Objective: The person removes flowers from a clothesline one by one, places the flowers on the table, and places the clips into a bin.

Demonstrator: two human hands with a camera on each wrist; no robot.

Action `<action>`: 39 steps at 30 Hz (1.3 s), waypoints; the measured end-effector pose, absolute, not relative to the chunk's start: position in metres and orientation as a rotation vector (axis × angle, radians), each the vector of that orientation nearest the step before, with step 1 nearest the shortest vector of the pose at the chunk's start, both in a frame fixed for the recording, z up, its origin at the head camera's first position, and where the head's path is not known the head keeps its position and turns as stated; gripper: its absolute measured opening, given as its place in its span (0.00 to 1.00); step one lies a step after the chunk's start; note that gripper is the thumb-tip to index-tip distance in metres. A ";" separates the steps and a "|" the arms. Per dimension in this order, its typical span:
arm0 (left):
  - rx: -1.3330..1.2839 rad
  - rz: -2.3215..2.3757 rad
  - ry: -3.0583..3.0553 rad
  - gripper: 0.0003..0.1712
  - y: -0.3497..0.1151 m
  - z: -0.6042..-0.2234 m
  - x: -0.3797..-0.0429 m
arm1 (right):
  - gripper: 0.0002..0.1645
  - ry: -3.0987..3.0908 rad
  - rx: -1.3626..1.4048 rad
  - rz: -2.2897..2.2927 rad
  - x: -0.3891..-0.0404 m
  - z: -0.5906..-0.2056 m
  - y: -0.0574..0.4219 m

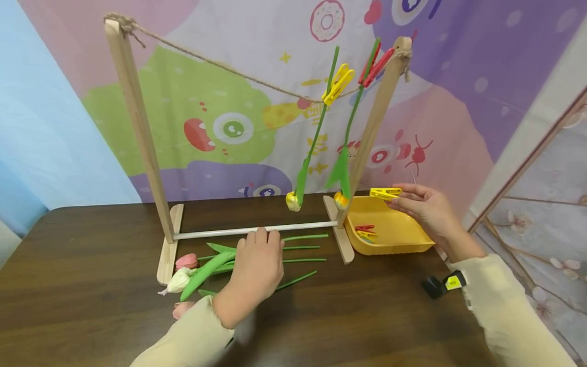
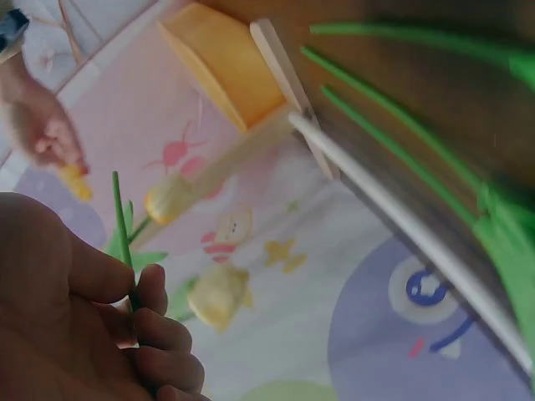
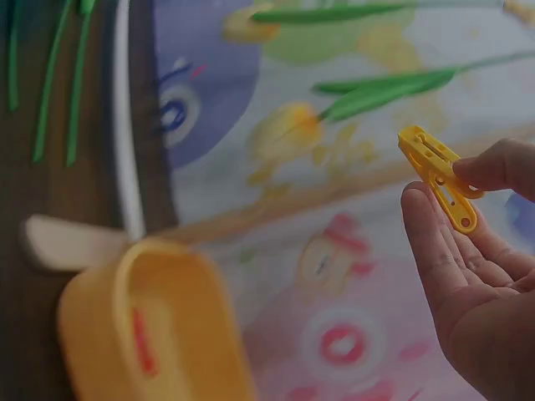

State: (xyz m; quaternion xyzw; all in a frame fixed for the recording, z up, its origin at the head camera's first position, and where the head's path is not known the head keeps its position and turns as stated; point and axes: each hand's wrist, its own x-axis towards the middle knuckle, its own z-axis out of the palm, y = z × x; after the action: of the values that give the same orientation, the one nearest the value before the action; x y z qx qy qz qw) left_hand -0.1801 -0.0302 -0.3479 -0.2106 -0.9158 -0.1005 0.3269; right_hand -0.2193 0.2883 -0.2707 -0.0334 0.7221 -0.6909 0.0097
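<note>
My left hand [image 1: 257,265] is above the tulips lying on the table, and in the left wrist view its thumb and fingers pinch a thin green tulip stem [image 2: 122,221]. That tulip's bloom is hidden. My right hand [image 1: 426,209], raised over the yellow tray's back edge, pinches a yellow clothespin [image 3: 439,175] between thumb and fingers. A white tulip [image 1: 180,280] and pink tulips [image 1: 186,261] lie left of my left hand, stems pointing right. On a sagging rope [image 1: 220,64], a yellow clothespin [image 1: 338,84] and a red clothespin [image 1: 375,69] each hold a yellow tulip upside down.
Two wooden posts [image 1: 142,127] carry the rope, and a white rod [image 1: 206,234] joins them near the table. At the right post's foot stands the yellow tray [image 1: 390,248] with several clothespins [image 1: 366,233] inside. A patterned cloth [image 1: 206,188] hangs behind.
</note>
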 end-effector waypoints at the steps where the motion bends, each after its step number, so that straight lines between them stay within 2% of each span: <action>1: -0.558 -0.261 -2.391 0.12 -0.030 -0.350 -0.176 | 0.20 2.248 -0.102 -2.148 -0.220 -0.278 0.293; 6: -0.576 -0.253 -2.438 0.11 -0.025 -0.362 -0.157 | 0.19 2.258 -0.071 -2.052 -0.228 -0.311 0.312; 13: -0.582 -0.270 -2.702 0.10 -0.016 -0.382 -0.140 | 0.32 2.345 0.034 -1.839 -0.239 -0.346 0.329; 26: -0.599 -0.347 -3.071 0.08 -0.008 -0.416 -0.129 | 0.30 2.653 0.210 -1.363 -0.263 -0.380 0.334; 29: -0.610 -0.327 -3.183 0.07 -0.007 -0.419 -0.130 | 0.30 2.659 0.207 -1.317 -0.271 -0.385 0.330; 33: -0.644 -0.277 -3.271 0.12 -0.007 -0.421 -0.133 | 0.29 2.684 0.198 -1.254 -0.281 -0.393 0.325; 39: -0.663 -0.218 -3.200 0.10 -0.009 -0.424 -0.133 | 0.29 2.671 0.240 -1.186 -0.295 -0.406 0.322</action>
State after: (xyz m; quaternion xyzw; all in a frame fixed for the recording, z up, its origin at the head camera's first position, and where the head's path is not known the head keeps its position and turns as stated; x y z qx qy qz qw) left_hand -0.1330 -0.0086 -0.4236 -0.2019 -0.9749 -0.0663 -0.0665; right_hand -0.2951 0.3219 -0.4059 0.0814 0.9059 -0.4022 0.1047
